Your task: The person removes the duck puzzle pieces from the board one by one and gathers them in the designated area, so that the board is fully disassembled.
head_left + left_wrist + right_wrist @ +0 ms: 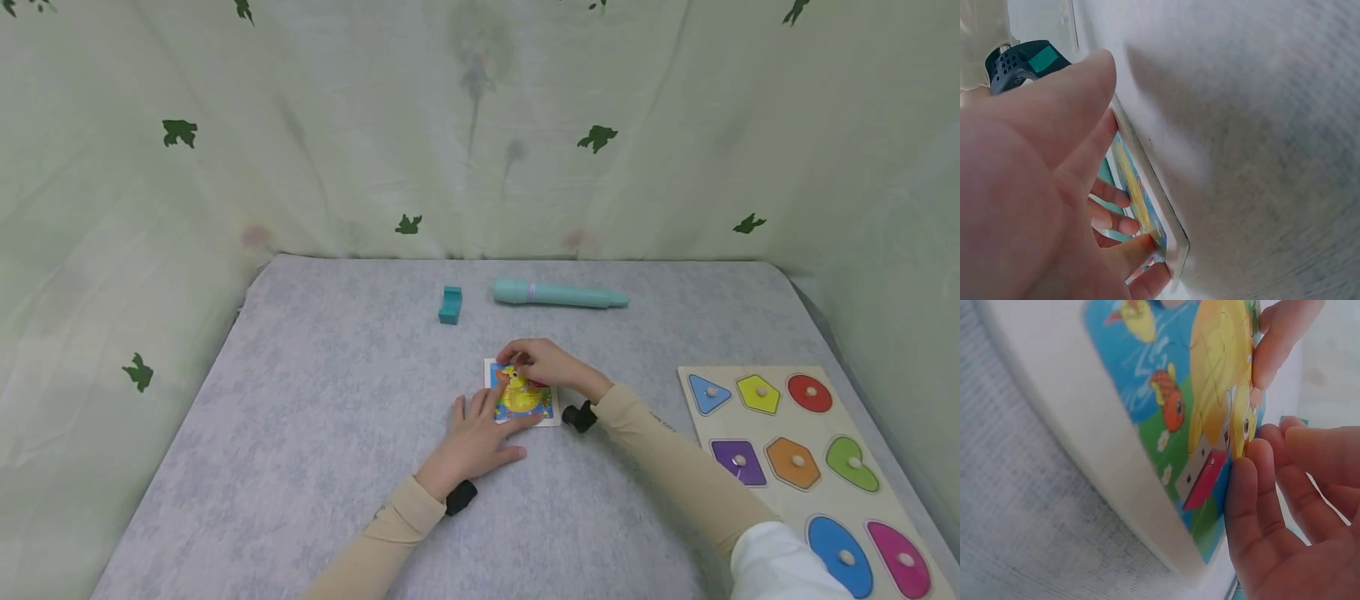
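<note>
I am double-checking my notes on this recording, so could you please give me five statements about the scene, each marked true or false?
1. The left hand and the right hand are both at the duck puzzle. True.
2. The turquoise pen-shaped object lies beyond the duck puzzle, as the person sees it. True.
3. The small teal block lies to the right of the turquoise pen-shaped object. False: the small teal block lies to its left.
4. The shape board lies to the left of the duck puzzle. False: the shape board lies to its right.
5. The heart piece on the shape board is green. True.
</note>
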Demonstrator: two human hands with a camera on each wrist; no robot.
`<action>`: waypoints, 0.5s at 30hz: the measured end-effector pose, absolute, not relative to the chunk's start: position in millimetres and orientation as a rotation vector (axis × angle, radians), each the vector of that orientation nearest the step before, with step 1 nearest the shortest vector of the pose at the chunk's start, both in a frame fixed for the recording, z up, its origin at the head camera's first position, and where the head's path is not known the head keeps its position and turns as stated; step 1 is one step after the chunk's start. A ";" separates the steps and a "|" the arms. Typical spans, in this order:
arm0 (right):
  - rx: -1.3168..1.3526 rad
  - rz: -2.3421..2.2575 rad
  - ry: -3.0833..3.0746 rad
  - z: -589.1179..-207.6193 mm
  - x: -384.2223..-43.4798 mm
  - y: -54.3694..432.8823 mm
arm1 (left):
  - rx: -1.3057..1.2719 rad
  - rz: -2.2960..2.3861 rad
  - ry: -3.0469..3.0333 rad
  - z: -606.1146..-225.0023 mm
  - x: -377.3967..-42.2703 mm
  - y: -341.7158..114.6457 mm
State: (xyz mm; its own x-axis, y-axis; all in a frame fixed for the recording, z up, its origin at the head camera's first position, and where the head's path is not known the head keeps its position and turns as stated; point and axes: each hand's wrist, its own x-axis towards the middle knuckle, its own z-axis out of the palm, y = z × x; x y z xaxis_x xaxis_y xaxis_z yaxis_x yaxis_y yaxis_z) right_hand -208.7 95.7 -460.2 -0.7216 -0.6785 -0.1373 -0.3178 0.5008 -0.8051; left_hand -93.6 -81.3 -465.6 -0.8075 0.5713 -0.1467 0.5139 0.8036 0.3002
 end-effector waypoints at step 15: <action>-0.813 -1.177 2.207 -466.4 -205.0 91.7 | 0.859 0.368 2.745 -465.2 -93.5 -80.9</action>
